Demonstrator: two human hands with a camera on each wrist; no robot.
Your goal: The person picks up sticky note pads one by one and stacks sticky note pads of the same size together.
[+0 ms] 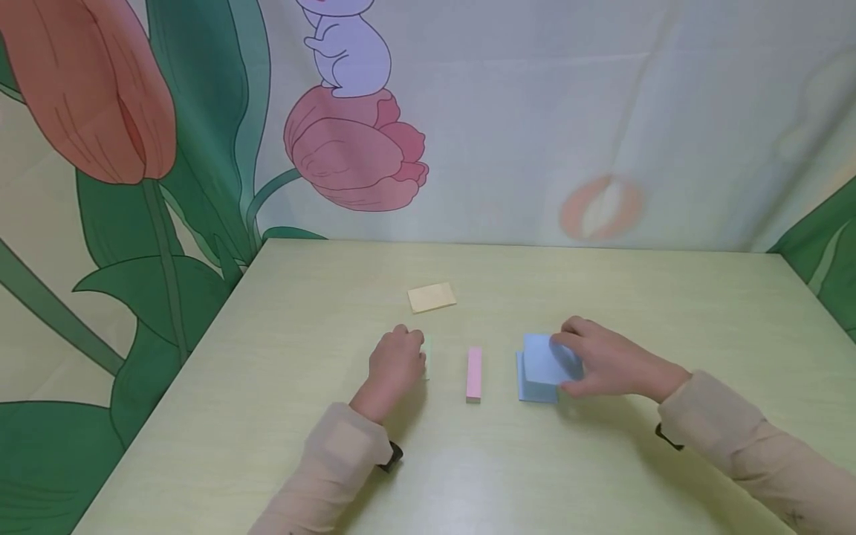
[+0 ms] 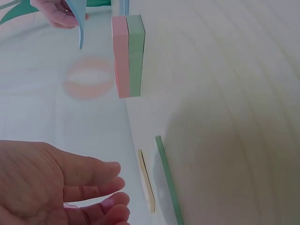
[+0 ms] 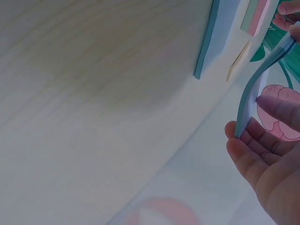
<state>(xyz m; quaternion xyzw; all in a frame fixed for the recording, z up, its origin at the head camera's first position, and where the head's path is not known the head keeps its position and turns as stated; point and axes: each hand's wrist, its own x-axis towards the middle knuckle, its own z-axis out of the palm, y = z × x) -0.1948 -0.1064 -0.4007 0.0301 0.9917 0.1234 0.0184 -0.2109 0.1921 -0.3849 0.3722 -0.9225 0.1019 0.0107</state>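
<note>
My right hand (image 1: pixel 602 357) pinches a thin, bending light-blue sticky-note pad (image 1: pixel 543 357) between thumb and fingers; its curve shows in the right wrist view (image 3: pixel 248 96). Beneath it, another blue pad (image 1: pixel 520 375) lies on the table, partly covered. My left hand (image 1: pixel 397 364) hovers beside a thin pale-green pad (image 2: pixel 169 180), fingers loosely bent and apart from it, holding nothing. The head view mostly hides that green pad behind the hand. Between the hands, a narrow pink pad (image 1: pixel 473 375) sits on a narrow green one (image 2: pixel 136 56).
A pale-yellow pad (image 1: pixel 432 297) lies flat farther back on the light wooden table (image 1: pixel 321 297). Behind the table's far edge hangs a printed cloth (image 1: pixel 508 134) with tulips and a white animal.
</note>
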